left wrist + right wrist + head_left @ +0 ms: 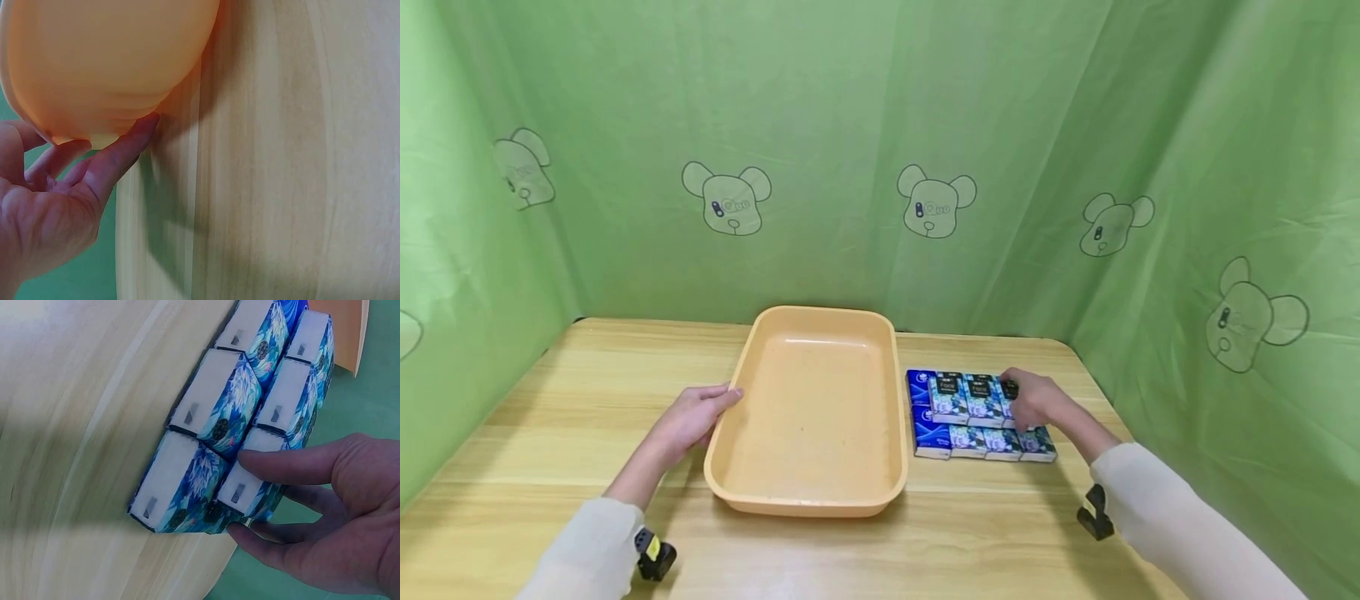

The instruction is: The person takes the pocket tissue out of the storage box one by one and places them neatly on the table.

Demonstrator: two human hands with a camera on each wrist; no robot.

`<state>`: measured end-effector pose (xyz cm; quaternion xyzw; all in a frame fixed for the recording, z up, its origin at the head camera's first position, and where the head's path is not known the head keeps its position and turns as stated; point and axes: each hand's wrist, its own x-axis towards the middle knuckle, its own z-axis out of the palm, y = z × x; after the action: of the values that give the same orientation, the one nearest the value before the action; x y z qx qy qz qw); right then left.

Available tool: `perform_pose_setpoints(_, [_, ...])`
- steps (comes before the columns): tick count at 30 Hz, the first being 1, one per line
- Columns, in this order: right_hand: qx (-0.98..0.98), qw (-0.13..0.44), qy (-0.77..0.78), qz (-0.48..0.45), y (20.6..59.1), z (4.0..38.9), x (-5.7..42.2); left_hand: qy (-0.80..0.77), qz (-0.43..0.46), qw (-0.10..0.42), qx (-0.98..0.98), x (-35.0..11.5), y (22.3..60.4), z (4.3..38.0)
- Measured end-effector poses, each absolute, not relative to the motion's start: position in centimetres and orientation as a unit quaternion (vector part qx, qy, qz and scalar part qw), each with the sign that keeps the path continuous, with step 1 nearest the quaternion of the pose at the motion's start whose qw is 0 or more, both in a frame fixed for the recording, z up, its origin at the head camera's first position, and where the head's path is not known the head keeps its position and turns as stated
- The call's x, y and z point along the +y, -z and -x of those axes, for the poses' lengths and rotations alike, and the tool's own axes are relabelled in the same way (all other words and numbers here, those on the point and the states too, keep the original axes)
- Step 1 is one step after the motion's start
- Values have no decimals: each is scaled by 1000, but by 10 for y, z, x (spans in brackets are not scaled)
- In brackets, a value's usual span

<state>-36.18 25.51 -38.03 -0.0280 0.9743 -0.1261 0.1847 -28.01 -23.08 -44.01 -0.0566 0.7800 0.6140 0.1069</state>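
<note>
An orange plastic tray rests on the table, its inside bare. My left hand grips its left rim, the thumb over the edge and the fingers against the outer wall below. To the right of the tray, tissue packs lie in two stacked layers. My right hand holds the rightmost upper tissue pack, which has a blue floral print. The thumb presses on its white near end while the other fingers reach round its outer side, partly hidden.
Several more floral tissue packs sit beside the held one and below it. Plain blue packs form the left end, near the tray's right wall. Green curtains enclose the wooden table behind and at the sides.
</note>
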Motion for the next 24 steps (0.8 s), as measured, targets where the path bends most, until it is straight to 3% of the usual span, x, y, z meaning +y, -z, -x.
perform_pose_setpoints(24, [971,184,153,24,377,354,256,-611,58,112,781,-231,440,280])
